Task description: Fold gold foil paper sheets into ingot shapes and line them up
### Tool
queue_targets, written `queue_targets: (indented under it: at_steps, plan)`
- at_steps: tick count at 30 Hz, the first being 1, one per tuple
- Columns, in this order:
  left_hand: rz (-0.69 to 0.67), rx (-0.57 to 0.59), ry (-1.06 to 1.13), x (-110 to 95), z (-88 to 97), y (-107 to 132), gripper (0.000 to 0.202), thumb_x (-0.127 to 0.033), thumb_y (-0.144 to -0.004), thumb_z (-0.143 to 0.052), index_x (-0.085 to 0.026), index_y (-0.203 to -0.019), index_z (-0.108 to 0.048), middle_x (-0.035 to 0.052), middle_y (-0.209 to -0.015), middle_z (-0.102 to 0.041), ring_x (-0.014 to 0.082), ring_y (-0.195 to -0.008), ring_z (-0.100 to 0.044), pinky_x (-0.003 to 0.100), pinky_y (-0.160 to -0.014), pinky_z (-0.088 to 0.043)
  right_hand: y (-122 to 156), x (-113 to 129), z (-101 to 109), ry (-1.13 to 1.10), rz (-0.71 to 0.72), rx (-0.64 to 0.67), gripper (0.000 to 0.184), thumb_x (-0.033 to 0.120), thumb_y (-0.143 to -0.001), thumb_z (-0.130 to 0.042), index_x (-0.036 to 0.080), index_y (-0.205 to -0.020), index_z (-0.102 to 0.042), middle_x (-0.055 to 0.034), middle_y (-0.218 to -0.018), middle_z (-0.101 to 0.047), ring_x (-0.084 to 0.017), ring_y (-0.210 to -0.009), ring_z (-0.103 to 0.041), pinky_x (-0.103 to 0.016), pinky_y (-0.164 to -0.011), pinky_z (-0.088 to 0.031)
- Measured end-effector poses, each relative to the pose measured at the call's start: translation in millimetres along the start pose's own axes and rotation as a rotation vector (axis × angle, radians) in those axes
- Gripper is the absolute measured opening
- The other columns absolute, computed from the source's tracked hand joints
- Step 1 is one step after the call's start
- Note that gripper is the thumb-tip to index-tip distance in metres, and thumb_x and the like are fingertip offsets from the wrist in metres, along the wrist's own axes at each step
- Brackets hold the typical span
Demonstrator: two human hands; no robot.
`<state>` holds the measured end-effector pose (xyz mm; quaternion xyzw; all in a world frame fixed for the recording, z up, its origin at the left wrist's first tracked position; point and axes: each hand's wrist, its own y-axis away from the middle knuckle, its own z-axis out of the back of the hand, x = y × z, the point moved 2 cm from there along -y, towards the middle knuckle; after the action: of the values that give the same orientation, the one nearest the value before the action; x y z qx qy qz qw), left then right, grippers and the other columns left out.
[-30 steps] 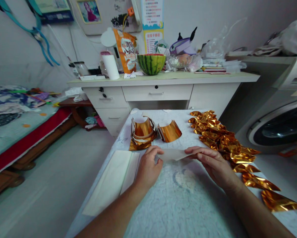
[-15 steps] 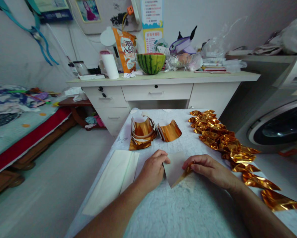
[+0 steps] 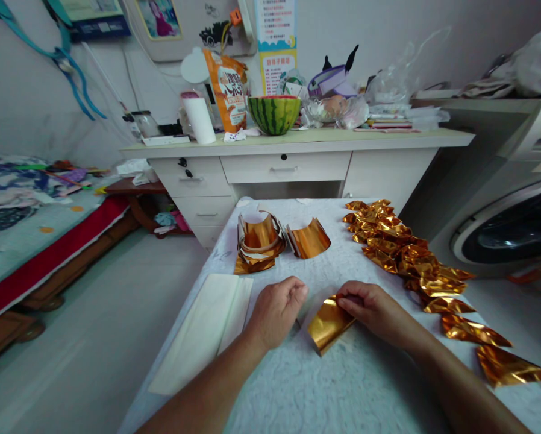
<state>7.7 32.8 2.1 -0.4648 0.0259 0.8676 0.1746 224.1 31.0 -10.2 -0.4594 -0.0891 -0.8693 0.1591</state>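
My right hand (image 3: 367,304) pinches a gold foil paper sheet (image 3: 329,327), its shiny side showing and its body curved over. Just left of it my left hand (image 3: 279,310) is closed with curled fingers. Whether anything lies in those fingers is hidden. Beyond my hands stand a curled stack of gold foil sheets (image 3: 259,232) and a smaller curled stack of foil (image 3: 309,238). Folded pale paper (image 3: 202,328) lies to the left of my left hand. Along the right edge runs a row of folded gold foil pieces (image 3: 417,262), several of them overlapping.
The cloth-covered table (image 3: 306,398) meets a white desk (image 3: 284,166) holding a cut watermelon (image 3: 274,114), an orange snack bag (image 3: 229,90) and plastic bags. A washing machine (image 3: 514,199) stands at right. To the left is a bed (image 3: 49,241).
The foil sheet has turned from its pale back to its gold face and curved over in my right hand. My left hand has come away from its visible edge and its fingers have curled in.
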Motion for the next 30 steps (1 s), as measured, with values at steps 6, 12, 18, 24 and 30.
queue_targets:
  at_steps: [6,12,18,24,30]
  plan:
    - [0.063,0.081,0.008,3.7,-4.2,0.1,0.027,-0.045,-0.083,-0.062,-0.019,-0.091,-0.066,-0.0009,-0.073,-0.066,0.0152,-0.068,-0.059,0.024,-0.062,-0.040,-1.0,3.3,-7.7,0.133,-0.008,-0.098,0.019,0.022,-0.086,-0.051,0.021,-0.076,-0.067,-0.0004,-0.069,-0.066,-0.016,-0.063,-0.059,-0.025,-0.056,-0.042]
    - [0.143,0.181,0.019,11.2,-10.7,-1.6,0.025,-0.028,-0.072,-0.069,-0.020,-0.096,-0.067,-0.0045,-0.068,-0.063,0.0118,-0.059,-0.053,0.022,-0.056,-0.036,-2.7,7.0,-12.2,0.249,-0.032,-0.180,0.020,0.022,-0.084,-0.049,0.021,-0.077,-0.068,-0.0006,-0.070,-0.067,-0.017,-0.062,-0.058,-0.026,-0.057,-0.039]
    - [0.140,0.192,-0.042,9.8,-10.6,-1.0,0.019,-0.019,-0.074,-0.061,-0.019,-0.091,-0.068,-0.0046,-0.063,-0.063,0.0119,-0.058,-0.054,0.022,-0.058,-0.035,-2.9,0.4,-15.3,0.265,-0.151,-0.213,0.011,0.025,-0.081,-0.053,0.022,-0.092,-0.055,0.0024,-0.065,-0.062,-0.016,-0.058,-0.057,-0.025,-0.054,-0.036]
    - [0.080,0.189,-0.167,6.9,-11.4,1.0,0.014,-0.021,-0.079,-0.055,-0.021,-0.081,-0.069,-0.0034,-0.065,-0.066,0.0130,-0.063,-0.057,0.023,-0.062,-0.036,-1.0,-6.9,-13.6,0.218,-0.201,-0.201,0.023,0.026,-0.078,-0.056,0.023,-0.097,-0.043,0.0058,-0.063,-0.060,-0.015,-0.054,-0.056,-0.024,-0.051,-0.036]
    - [0.046,0.172,-0.215,8.5,-12.4,1.1,0.014,-0.019,-0.079,-0.055,-0.021,-0.080,-0.068,-0.0024,-0.069,-0.067,0.0139,-0.067,-0.058,0.023,-0.065,-0.037,0.8,-2.5,-8.2,0.283,-0.233,-0.174,0.013,0.020,-0.076,-0.055,0.023,-0.084,-0.046,0.0042,-0.063,-0.059,-0.013,-0.054,-0.053,-0.023,-0.050,-0.033]
